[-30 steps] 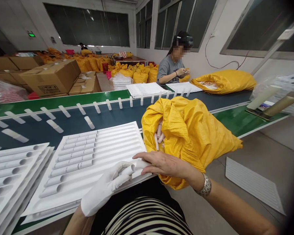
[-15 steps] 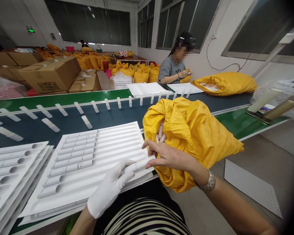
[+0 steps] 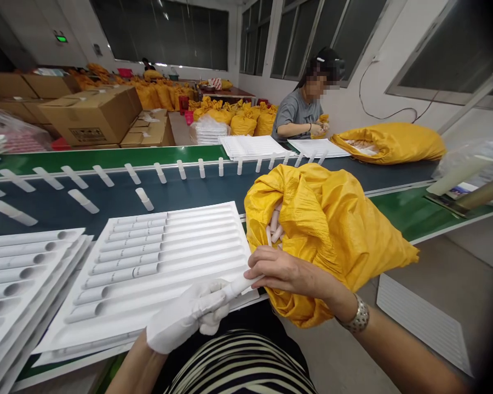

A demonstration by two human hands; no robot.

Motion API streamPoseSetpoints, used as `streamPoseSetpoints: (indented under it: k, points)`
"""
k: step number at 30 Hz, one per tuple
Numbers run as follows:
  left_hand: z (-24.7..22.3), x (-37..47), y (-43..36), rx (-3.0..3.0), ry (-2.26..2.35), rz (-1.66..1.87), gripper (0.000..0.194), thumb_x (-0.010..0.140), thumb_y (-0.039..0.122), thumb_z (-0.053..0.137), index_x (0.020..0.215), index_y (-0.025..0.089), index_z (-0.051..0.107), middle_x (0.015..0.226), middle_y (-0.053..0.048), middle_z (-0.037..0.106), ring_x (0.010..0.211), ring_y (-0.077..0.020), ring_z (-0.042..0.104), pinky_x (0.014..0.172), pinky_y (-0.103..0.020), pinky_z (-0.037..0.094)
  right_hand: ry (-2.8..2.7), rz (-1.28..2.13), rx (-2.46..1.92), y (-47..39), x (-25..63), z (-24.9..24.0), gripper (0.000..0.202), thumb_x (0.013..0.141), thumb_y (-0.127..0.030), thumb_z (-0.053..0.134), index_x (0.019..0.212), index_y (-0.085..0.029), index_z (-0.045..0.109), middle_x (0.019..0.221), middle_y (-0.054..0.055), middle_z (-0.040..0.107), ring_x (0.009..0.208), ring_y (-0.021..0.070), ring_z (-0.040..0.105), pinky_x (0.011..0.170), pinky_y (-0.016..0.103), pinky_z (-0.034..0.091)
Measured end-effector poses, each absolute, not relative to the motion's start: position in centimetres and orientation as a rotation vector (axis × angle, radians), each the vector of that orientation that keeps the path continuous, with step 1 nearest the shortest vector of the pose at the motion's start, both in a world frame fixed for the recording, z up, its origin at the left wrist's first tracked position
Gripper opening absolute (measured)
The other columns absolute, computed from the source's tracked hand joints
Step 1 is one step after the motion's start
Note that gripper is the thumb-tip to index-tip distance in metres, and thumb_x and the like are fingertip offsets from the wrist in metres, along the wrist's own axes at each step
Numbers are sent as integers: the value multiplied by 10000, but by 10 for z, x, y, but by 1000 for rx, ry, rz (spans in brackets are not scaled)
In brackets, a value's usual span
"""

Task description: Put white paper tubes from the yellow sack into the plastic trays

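My left hand (image 3: 193, 312), in a white glove, is closed around one end of a white tube (image 3: 240, 285). The bare fingers of my right hand (image 3: 281, 271) grip the tube's other end, just above the tray's right edge. Beneath and behind lies a white grooved tray (image 3: 205, 249), its upper grooves holding several printed white tubes (image 3: 129, 246) on the left side. Against my right hand stands a yellow woven sack (image 3: 324, 213), its mouth showing several pale tubes (image 3: 275, 224).
A dark conveyor belt (image 3: 110, 202) carries several white tubes standing or leaning in a row. Stacked filled trays (image 3: 20, 273) lie at left. Across the belt a co-worker (image 3: 302, 109) sits by white trays (image 3: 254, 146) and another yellow sack (image 3: 394, 141). Cardboard boxes (image 3: 94, 115) stand behind.
My left fingers have shifted round the tube, and my right fingers have closed over its end from above. The tube tilts up a little more. The whole view has shifted slightly.
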State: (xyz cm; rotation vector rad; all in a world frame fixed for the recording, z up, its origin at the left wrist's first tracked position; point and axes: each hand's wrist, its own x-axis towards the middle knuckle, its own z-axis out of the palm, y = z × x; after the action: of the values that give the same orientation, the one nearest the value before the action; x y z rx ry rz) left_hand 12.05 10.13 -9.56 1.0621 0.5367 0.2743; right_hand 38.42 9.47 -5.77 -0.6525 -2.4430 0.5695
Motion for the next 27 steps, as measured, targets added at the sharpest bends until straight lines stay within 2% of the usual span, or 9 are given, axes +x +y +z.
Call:
streamPoseSetpoints:
  k: [5,8,10,11,14,18,22,25,27]
  points:
    - [-100,117,101,944,442,187,451,897,585,609,995,148,558,645,82,303,492,-43,127,441,-195,126,-2474,564,-593,94,385,-58,245,1074,-321,476,1111,-135,631,993,105,639,940,183,582,858,302,486]
    - [-96,120,94,1223,639,281,371,937,541,581,982,173,588,687,45,420,535,-74,325,487,-197,299,-2359,748,-840,91,386,-59,289,1057,-400,508,1079,-141,633,886,52,639,804,153,601,733,252,473]
    - [-95,124,87,1563,816,471,261,992,433,526,1107,217,619,886,-15,603,761,-143,555,702,-253,479,-2242,842,-1044,90,385,-63,315,1043,-439,523,987,-152,639,721,-17,572,637,118,539,613,228,414]
    - [-97,126,84,1726,874,575,250,1013,376,491,1194,248,606,1034,-34,651,924,-179,607,849,-294,502,-2183,888,-1124,90,383,-65,340,1036,-461,525,925,-158,633,648,-46,513,567,102,482,559,222,371]
    - [-105,133,80,2065,892,767,352,1035,255,435,1377,316,492,1321,-38,637,1206,-203,598,1068,-350,452,-2088,1079,-1247,93,377,-69,431,1016,-527,519,774,-174,568,565,-72,431,507,87,399,501,218,302]
    - [-117,136,84,2230,878,784,396,1033,205,435,1416,307,428,1368,-54,632,1226,-195,621,1050,-339,490,-2144,1121,-1302,98,367,-67,503,1025,-526,482,654,-194,417,546,-66,407,513,93,391,519,236,284]
    - [-123,137,84,2258,947,697,308,1032,230,418,1332,245,490,1212,-84,697,1075,-229,685,927,-368,550,-2225,983,-1363,102,355,-63,517,1048,-481,441,622,-201,355,548,-61,360,517,102,357,544,269,251]
    - [-119,139,93,2351,1001,568,246,1003,256,455,1195,192,593,1052,-108,717,936,-267,686,827,-415,555,-2272,992,-1395,104,351,-61,491,1053,-484,433,656,-195,452,551,-58,387,534,116,395,570,276,282]
    - [-109,140,113,2432,963,450,200,962,283,512,1037,182,667,984,-104,710,893,-275,667,807,-427,543,-2220,1121,-1416,108,359,-59,404,1036,-529,455,881,-187,603,588,-52,474,570,138,484,591,269,352]
